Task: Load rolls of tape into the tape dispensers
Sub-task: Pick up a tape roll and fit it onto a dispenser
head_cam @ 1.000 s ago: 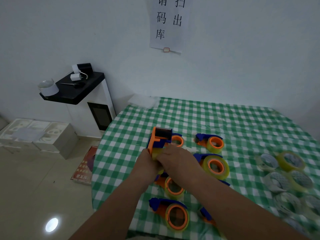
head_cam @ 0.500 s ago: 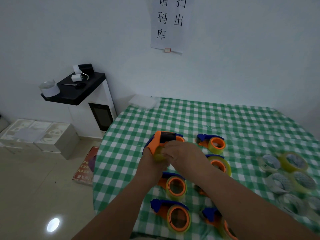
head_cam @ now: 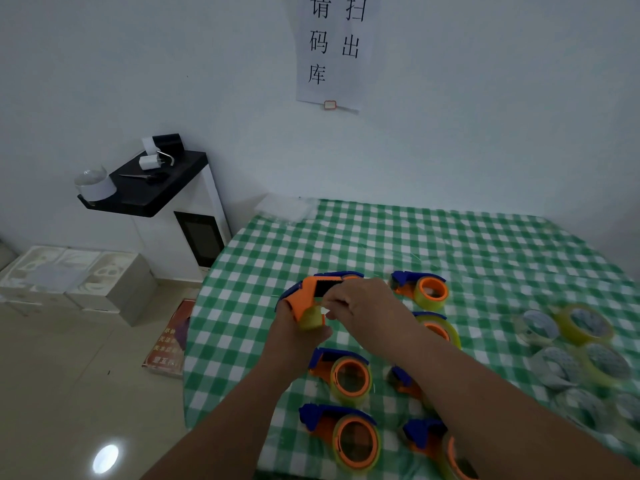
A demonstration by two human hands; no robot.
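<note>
While loaded dispensers [head_cam: 349,439] lay nearest on the checked table [head_cam: 485,251], the left hand [head_cam: 294,337] gripped an orange dispenser [head_cam: 313,297] raised above them. The right hand [head_cam: 367,310] pinched at its yellowish tape roll [head_cam: 311,318]. Loose tape rolls [head_cam: 585,323] sat well apart, rightward.

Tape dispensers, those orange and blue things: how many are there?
7. The held dispenser sits between left hand and right hand; far dispenser; wrist-side dispenser; middle pair; nearest pair. Another may hide behind the hands.
</note>
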